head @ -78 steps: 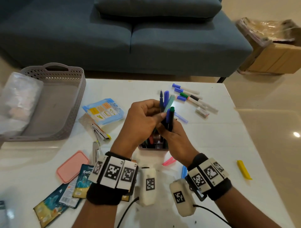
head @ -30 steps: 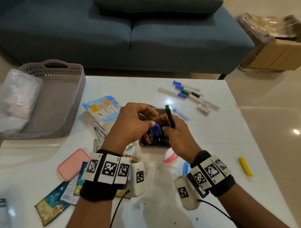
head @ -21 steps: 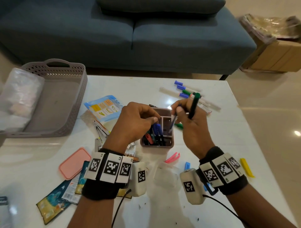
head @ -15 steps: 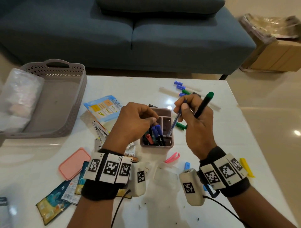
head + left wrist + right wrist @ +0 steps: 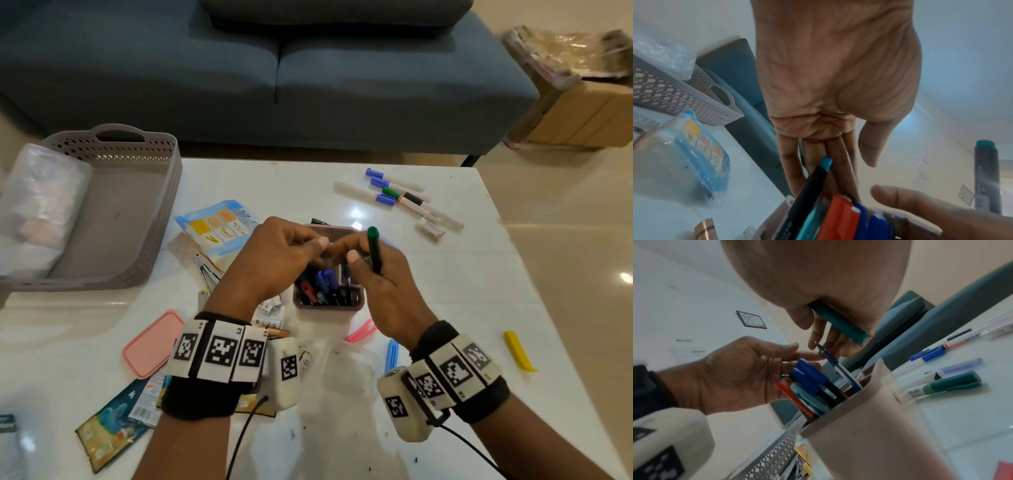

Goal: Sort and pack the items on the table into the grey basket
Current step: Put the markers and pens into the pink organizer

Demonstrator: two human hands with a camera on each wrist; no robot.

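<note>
The right hand (image 5: 380, 281) grips a green marker (image 5: 374, 250) while lowering a pen into the organizer (image 5: 327, 301), which the relaxed left hand (image 5: 277, 260) might tip.

Beyond the white worktop (image 5: 445, 291) we see a blue-grey sofa (image 5: 274, 78) with a darker cushion (image 5: 335, 13) on its seat. To the right, on the glossy beige floor (image 5: 565, 212), stands a cardboard box (image 5: 582, 116) topped with crinkled plastic wrapping (image 5: 568, 51). In the right wrist view we make out a small dark-framed picture (image 5: 751, 319) on the pale wall (image 5: 684, 296).
</note>
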